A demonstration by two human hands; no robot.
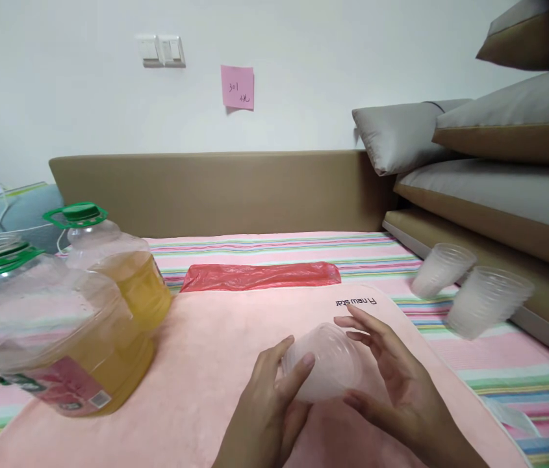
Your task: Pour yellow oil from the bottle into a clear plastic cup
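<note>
Low over the pink mat I see a translucent plastic cup, tilted. My left hand grips its left side, thumb across the near face and fingers on the side. Around the right side of the cup is my right hand, its fingers spread and curved. Its thumb is by the lower edge; whether it presses on the cup I cannot tell. Two stacks of similar cups, a farther stack and a nearer stack, stand to the right on the striped sheet.
At left stand a large open bottle of yellow liquid and a green-capped bottle behind it. A folded red plastic bag lies beyond the mat. Stacked cushions rise at right. A clear plastic piece lies near the mat's right edge.
</note>
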